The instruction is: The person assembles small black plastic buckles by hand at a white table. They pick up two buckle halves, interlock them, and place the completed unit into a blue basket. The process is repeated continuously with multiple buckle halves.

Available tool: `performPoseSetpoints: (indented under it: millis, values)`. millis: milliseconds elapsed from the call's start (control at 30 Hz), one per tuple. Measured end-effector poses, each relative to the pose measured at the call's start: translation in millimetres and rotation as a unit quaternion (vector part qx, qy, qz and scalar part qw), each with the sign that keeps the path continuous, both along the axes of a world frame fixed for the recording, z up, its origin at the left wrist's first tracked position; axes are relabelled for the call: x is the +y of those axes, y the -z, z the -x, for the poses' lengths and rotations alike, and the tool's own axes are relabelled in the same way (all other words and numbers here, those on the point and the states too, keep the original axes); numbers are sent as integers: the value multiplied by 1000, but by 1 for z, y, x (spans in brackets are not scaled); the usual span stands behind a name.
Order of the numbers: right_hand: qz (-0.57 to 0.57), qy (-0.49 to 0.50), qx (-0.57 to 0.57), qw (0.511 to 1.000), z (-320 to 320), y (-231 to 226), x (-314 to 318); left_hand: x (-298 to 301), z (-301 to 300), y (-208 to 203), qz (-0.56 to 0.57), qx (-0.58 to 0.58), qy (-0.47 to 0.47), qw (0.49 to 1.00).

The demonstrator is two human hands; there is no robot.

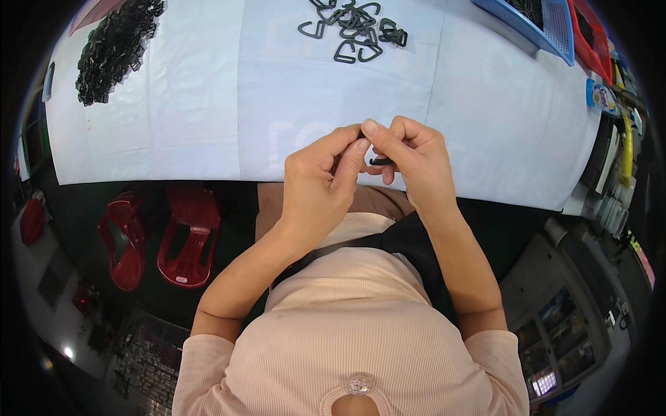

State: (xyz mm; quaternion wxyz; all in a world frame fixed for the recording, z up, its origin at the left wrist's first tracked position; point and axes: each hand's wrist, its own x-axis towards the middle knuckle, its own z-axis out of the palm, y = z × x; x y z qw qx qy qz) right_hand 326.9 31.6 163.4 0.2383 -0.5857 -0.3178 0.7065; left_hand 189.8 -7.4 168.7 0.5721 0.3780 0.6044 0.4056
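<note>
Near the front edge of the white-covered table [187,132], my hands meet fingertip to fingertip. Between them is a small black plastic hook [380,161], mostly hidden by my fingers. My left hand [319,177] pinches it at its upper end with thumb and forefinger. The thumb and curled fingers of my right hand [422,159] close on it from the other side. Farther back lies a loose cluster of black plastic hooks [345,50], each a bent loop with a gap. Whether the held hook is one piece or two, I cannot tell.
A dense heap of small black plastic pieces [118,52] covers the far left of the table. A blue basket [548,41] and a red basket [593,45] holding black pieces stand at the far right. Red plastic chairs [191,236] are below the table at left.
</note>
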Motion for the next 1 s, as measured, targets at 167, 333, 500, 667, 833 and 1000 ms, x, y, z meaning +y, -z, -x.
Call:
performPoseSetpoints:
  millis: [167, 333, 500, 667, 833, 1000]
  values:
    - [16, 4, -65, 998, -11, 1, 4, 2, 7, 4, 115, -86, 48, 988]
    - [-185, -57, -194, 962, -41, -4, -3, 3, 15, 6, 140, -105, 30, 984]
    - [-474, -178, -232, 830, -27, -9, -13, 5, 16, 1, 155, -144, 36, 977]
    - [-503, -155, -211, 824, -24, -1, -16, 6, 17, -6, 160, -164, 26, 973]
    - [-427, -92, -210, 875, -21, -1, -19, 1, 16, -6, 100, -145, -10, 984]
    - [-396, -72, -224, 888, -17, -11, -22, 1, 16, -7, 88, -149, -24, 985]
